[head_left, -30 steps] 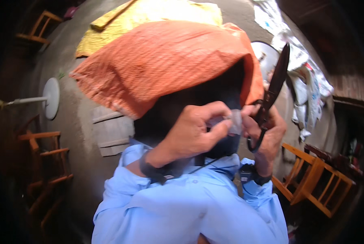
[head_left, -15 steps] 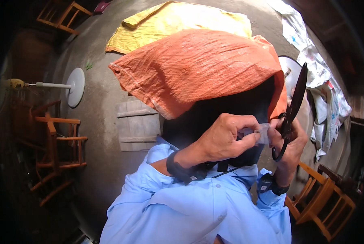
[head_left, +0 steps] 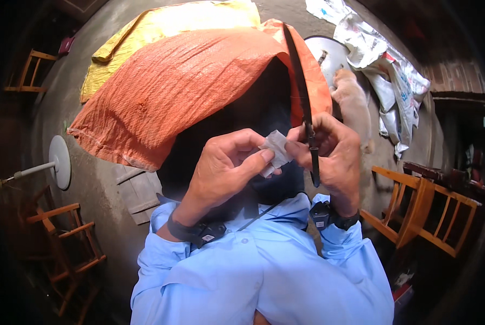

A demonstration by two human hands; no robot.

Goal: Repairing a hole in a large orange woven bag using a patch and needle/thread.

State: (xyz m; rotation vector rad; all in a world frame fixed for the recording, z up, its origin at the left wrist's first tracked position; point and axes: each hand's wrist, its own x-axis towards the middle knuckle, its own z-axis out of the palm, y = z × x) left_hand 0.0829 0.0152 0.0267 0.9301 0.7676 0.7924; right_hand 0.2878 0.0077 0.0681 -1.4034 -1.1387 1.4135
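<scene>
L hand (head_left: pixel 221 162), ctr of frame, grip clamped on a small pale scrap (head_left: pixel 276 146), pinched btwn thumb & index; paper or thin film, can't tell which. Scrap's long axis runs near upright, top end leaning R, lower end toward bottom L. R hand (head_left: pixel 337 157), just R of ctr: grip closed round dark scissors (head_left: pixel 306 111), its thumb tip also at scrap's R edge.

Scissors seen nearly edge-on, blades tog.; long axis near vert., tip pointing to top of frame w/ slight L lean, handle end down below the R fingers. Blades cross in front of orange woven sack (head_left: pixel 183 86), upper ctr. Yellow woven sack (head_left: pixel 161 32) behind it, upper L. White plastic sacks (head_left: pixel 397 97) on floor, upper R; wooden chair (head_left: pixel 417 211) lower R.
</scene>
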